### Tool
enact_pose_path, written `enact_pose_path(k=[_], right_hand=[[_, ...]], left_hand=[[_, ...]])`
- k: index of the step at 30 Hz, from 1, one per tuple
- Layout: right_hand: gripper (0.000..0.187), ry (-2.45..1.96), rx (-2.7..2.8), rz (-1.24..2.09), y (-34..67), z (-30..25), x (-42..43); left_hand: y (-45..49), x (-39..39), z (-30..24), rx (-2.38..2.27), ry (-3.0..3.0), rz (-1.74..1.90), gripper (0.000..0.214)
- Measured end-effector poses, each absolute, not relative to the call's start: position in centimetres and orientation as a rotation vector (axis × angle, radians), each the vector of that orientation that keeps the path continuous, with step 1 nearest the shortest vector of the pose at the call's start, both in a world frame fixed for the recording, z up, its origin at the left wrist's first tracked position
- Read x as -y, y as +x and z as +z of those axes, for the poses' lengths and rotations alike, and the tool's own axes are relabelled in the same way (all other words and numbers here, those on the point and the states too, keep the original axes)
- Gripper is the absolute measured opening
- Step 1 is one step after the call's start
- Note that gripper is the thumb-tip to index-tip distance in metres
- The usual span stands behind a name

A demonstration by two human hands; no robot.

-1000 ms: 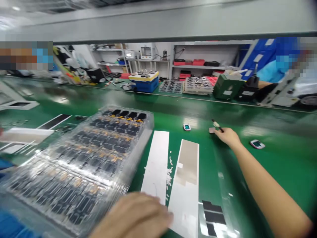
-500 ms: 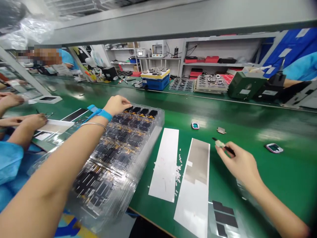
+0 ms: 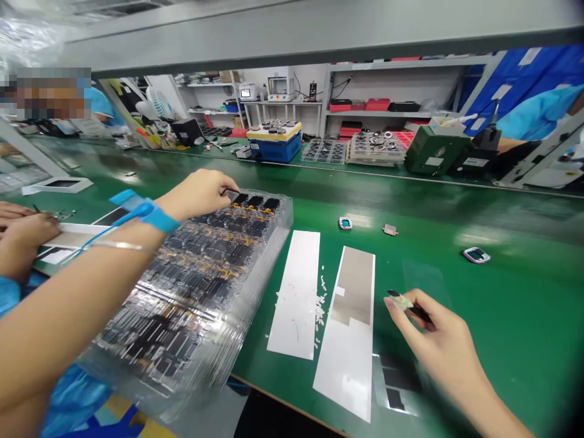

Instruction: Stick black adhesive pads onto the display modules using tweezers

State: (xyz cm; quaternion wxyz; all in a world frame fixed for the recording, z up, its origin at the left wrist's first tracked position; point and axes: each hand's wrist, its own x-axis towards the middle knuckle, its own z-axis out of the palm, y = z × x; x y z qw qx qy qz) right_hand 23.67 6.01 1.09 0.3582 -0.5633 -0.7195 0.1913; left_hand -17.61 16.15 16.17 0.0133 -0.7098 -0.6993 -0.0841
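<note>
My left hand [image 3: 203, 191], with a blue wrist strap [image 3: 152, 213], reaches over the far end of a stack of clear plastic trays [image 3: 246, 292]. Its fingers pinch a small dark part [image 3: 225, 191], mostly hidden by the fingers. Rows of black parts with orange flex strips [image 3: 253, 210] fill the top tray. Above the green bench, my right hand [image 3: 438, 331] is closed on a slim black tool with a pale green wrapping [image 3: 401, 300]; its exact kind is unclear. Below it lies a clear sheet with black stickers [image 3: 396, 380], blurred.
Two long white sheets [image 3: 296, 292] [image 3: 347, 359] lie mid-bench, with small white scraps [image 3: 320, 310] between them. Beyond are two small framed devices [image 3: 345, 223] [image 3: 476, 255] and a flat metallic piece [image 3: 390, 229]. Another person's hands [image 3: 34, 234] work at the left.
The view has shifted, so the bench items sit further left. My left hand stays at the tray's far edge, a dark part now showing in its fingers. My right hand still grips the black tool, now held lower.
</note>
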Motion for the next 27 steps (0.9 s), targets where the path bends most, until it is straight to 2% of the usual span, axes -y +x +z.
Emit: enact_pose_path(k=[3,6,10,12,15,18,20,23,27], right_hand=[[0.025,-1.347,1.862,0.577,22.7,2.2,-5.0],[0.020,-1.185,1.906,0.672,21.2,4.0,-3.4],[0.005,-0.921,1.983,0.668,19.3,5.3,-1.8],[0.016,-0.841,2.017,0.616,18.8,4.8,-1.6],[0.026,-0.863,2.038,0.576,18.5,3.2,-1.9],[0.022,-0.915,2.022,0.542,18.6,2.0,-2.5],[0.016,-0.899,2.012,0.536,18.7,1.7,-2.7],[0.011,-0.878,2.042,0.508,18.8,1.8,-2.8],[0.008,-0.875,2.107,0.357,18.8,1.6,-2.8]], left_hand=[[-14.1,-9.6,16.2,2.058,-2.336,-0.281,0.019],[-9.7,-1.8,13.8,1.895,-2.454,-0.451,0.018],[-4.8,4.4,8.9,1.738,-2.574,-1.076,0.031],[-3.0,4.3,6.9,1.898,-2.592,-1.343,0.032],[-1.0,1.9,4.6,2.117,-2.772,-1.573,0.022],[0.3,0.1,2.8,2.306,-2.867,-1.866,0.006],[0.8,-0.1,1.7,2.427,-2.885,-2.021,0.006],[0.9,0.1,0.6,2.532,-2.919,-2.071,0.011],[0.8,0.3,0.1,2.494,-2.913,-2.143,0.014]])
